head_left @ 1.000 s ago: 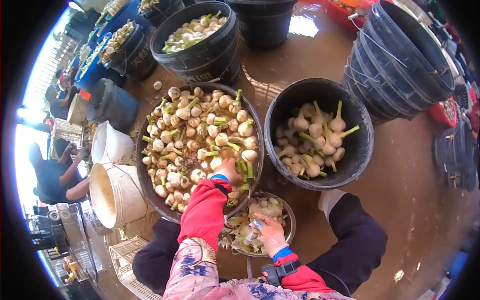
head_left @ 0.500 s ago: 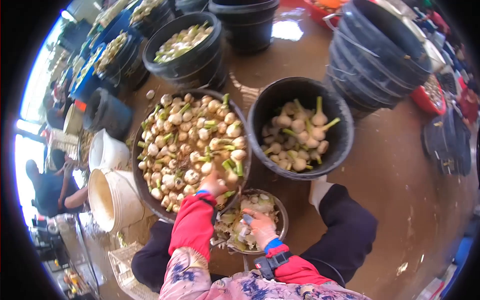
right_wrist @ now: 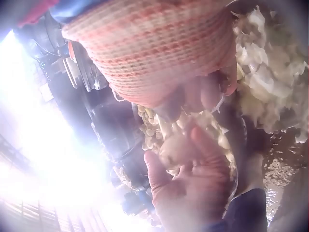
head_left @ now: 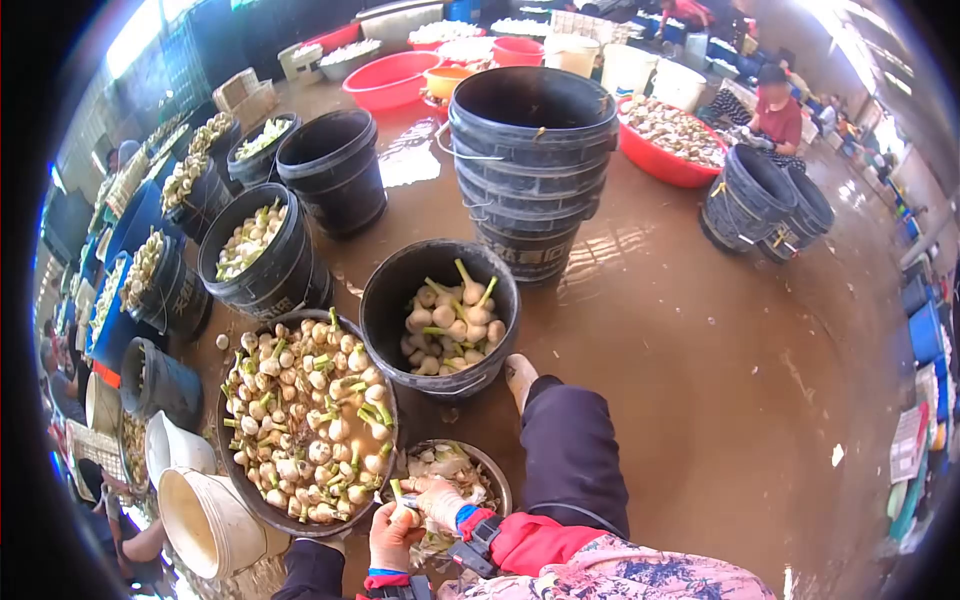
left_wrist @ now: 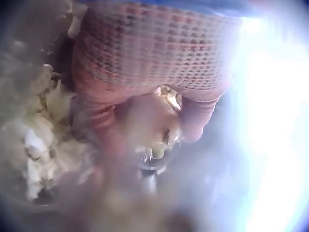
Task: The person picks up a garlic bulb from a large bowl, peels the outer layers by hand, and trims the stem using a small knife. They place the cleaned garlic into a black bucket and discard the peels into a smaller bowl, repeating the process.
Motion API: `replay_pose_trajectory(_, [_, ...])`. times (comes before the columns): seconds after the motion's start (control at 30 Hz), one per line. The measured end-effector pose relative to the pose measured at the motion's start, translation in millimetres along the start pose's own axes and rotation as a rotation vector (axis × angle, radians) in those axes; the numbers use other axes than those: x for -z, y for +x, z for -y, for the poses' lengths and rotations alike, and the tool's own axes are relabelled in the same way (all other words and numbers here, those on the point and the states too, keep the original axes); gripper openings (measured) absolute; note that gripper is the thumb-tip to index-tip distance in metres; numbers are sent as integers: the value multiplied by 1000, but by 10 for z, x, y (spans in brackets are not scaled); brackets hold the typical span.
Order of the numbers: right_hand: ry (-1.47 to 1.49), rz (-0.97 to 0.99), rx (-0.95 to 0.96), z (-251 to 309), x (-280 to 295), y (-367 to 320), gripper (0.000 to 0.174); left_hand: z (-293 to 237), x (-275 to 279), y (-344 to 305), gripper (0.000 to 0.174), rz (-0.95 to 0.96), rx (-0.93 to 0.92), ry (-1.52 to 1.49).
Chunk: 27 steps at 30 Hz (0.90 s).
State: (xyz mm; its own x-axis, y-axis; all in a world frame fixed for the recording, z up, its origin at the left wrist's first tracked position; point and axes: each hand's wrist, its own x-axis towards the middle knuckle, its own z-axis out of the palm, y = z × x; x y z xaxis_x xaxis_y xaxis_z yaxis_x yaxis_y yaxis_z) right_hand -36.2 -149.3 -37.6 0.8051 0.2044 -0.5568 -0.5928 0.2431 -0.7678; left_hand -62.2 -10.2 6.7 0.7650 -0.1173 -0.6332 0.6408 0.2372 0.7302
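Setting: a wet brown concrete floor of a sorting shed, crowded with containers.

Item 1: a white, green-stemmed garlic bulb. It is held low in front of the person, between the two hands and just above the near edge of the bowl listed as item 4.

Item 2: left hand, gloved. The fingers are wrapped round the garlic bulb from below.

Item 3: right hand, in a pink-and-white knit glove. The fingers are curled onto the same garlic bulb from the right. Whether a tool is also held cannot be told.

Item 4: small round metal bowl, heaped with pale peelings, directly beyond the right hand.

Item 5: wide dark basin, piled with untrimmed garlic, beyond and to the left of the left hand.

Item 6: black plastic bucket, partly filled with garlic, beyond both hands, past the metal bowl.

Item 7: tall stack of black buckets, farther out behind item 6.

Item 8: white plastic buckets, tipped on their sides, to the left of the left hand, beside the basin.
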Motion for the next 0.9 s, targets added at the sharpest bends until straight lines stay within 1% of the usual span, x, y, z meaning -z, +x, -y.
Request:
replay_pose_trajectory(0.03, [55,32,-10,-6,7,-34,40,11,-6,-25,37,11,-7,1])
replay_pose_trajectory(0.07, [-11,13,65,-39,19,-46,39,21,6,-33,38,15,-77,168])
replay_pose_trajectory(0.1, [-13,11,76,-14,15,-65,39,36,35,-28,39,16,-149,334])
replay_pose_trajectory(0.13, [-251,-77,106,19,4,-69,38,147,128,58,43,-55,-291,564])
replay_pose_trajectory(0.17, [-488,-165,135,48,-19,-73,37,99,71,7,43,-56,-302,567])
replay_pose_trajectory(0.2, [-486,-163,145,65,-49,-68,37,9,-59,-70,46,-119,-527,899])
replay_pose_trajectory(0.23, [-480,-247,100,80,-71,-59,37,-79,-206,-148,49,-184,-752,1230])
replay_pose_trajectory(0.27, [-473,-332,52,81,-82,-63,36,-149,-370,-221,53,-230,-700,1285])
replay_pose_trajectory(0.3, [-473,-330,55,133,-61,-117,36,-231,-507,-286,52,-218,-633,1372])
replay_pose_trajectory(0.37, [-531,-269,23,229,48,-217,34,-188,-560,-257,51,-231,-697,1398])
replay_pose_trajectory(0.43, [-250,-229,-4,619,50,-575,34,-134,-454,-110,52,-182,-788,1255])
replay_pose_trajectory(0.5, [-230,-237,171,644,64,-563,32,54,-109,224,48,-9,-473,462])
replay_pose_trajectory(0.57, [257,-23,339,598,28,-567,31,-411,-353,-262,44,195,-165,-335])
replay_pose_trajectory(0.63, [-96,0,505,618,21,-576,34,-501,-354,-293,39,173,-79,-516])
replay_pose_trajectory(0.67, [-96,11,500,627,7,-604,36,-520,-363,-307,36,125,-55,-524])
replay_pose_trajectory(0.7, [-96,12,500,637,0,-636,38,-526,-396,-356,35,123,-75,-537])
replay_pose_trajectory(0.73, [317,99,341,648,-12,-667,38,-524,-391,-374,36,78,-75,-491])
replay_pose_trajectory(0.77, [374,179,293,663,10,-722,38,-518,-407,-387,38,37,-72,-445])
replay_pose_trajectory(0.8, [356,184,297,625,19,-688,36,-524,-465,-445,50,48,-109,-324])
replay_pose_trajectory(0.83, [339,185,303,594,32,-658,34,-470,-475,-448,50,46,-108,-325])
replay_pose_trajectory(0.87, [339,186,299,592,31,-677,34,-382,-462,-443,55,18,-334,15])
replay_pose_trajectory(0.9, [352,128,253,589,23,-699,33,-307,-436,-430,61,-15,-553,359])
